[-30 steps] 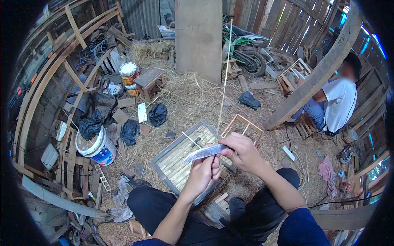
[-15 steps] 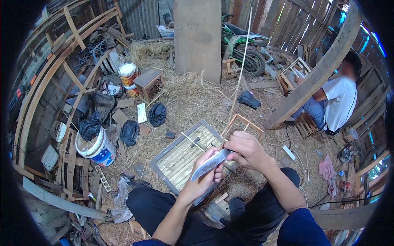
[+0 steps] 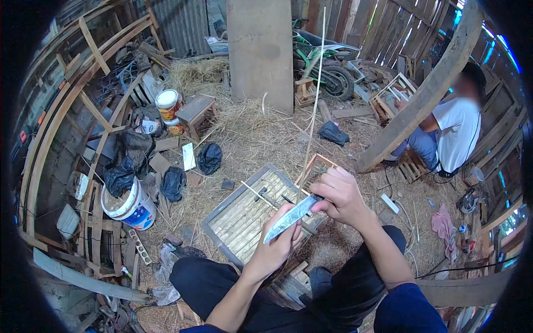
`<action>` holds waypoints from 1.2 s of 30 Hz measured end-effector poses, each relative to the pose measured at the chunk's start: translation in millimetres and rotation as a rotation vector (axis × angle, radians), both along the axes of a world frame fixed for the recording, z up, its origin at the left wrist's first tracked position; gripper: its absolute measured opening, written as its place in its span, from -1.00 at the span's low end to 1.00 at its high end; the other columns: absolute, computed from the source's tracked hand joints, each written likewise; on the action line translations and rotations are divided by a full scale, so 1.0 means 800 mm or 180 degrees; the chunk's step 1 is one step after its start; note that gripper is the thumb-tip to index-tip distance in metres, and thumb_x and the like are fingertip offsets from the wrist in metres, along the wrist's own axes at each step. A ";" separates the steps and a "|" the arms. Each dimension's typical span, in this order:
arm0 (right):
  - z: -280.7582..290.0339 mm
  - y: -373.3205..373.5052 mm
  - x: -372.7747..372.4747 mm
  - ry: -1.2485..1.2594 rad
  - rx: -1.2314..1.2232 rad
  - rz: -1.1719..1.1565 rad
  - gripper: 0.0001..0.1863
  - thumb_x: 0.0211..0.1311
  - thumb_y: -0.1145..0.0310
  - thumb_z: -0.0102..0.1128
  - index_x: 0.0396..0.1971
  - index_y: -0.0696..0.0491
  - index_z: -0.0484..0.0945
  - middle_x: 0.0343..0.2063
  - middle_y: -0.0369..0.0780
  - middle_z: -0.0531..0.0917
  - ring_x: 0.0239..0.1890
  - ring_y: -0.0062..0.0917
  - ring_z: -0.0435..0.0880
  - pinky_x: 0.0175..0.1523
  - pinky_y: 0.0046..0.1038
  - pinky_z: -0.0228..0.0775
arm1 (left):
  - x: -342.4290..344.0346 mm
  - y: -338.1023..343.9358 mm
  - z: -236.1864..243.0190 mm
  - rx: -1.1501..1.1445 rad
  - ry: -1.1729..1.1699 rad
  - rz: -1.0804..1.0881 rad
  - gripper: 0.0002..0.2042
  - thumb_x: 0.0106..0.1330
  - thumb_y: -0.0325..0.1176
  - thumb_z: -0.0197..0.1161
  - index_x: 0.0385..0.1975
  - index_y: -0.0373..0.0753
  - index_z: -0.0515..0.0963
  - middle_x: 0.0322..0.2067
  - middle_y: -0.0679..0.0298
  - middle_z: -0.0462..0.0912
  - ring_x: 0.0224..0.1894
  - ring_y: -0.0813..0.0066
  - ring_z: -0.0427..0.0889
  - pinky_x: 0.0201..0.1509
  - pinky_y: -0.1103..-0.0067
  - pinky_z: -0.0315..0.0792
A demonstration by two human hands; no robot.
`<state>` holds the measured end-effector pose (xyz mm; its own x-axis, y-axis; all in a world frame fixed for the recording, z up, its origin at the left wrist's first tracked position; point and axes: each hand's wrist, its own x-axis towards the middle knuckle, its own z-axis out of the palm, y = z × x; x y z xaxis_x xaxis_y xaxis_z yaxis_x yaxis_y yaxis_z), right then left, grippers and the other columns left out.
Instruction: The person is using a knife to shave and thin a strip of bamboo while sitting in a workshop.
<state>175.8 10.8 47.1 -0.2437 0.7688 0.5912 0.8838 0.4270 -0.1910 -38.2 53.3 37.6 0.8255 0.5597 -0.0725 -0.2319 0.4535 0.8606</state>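
Right hand [image 3: 343, 198] grips a knife [image 3: 291, 218] (long axis aslant), tip pointing lower left.

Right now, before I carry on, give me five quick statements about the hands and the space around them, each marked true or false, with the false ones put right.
1. The right hand grips the knife by its dark handle. True.
2. The blade's tip points to the upper right of the picture. False: it points to the lower left.
3. A long thin strip rises from between the two hands. True.
4. The motorcycle stands in front of the tall board. False: the motorcycle is partly hidden behind the tall board.
5. A co-worker in a white shirt is on the right side of the view. True.
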 end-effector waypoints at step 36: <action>-0.017 -0.013 0.039 0.0783 0.0230 -0.1216 -0.68 0.25 0.10 0.29 -0.30 0.09 0.61 -0.50 -0.17 0.61 -0.46 -0.28 0.59 -0.35 -0.31 0.40 | 0.022 0.008 -0.010 -0.0576 -0.0317 0.0185 -0.85 0.57 -0.28 -0.07 -0.12 -0.22 0.36 -0.61 0.49 0.08 -0.60 0.70 0.04 -0.54 0.65 0.00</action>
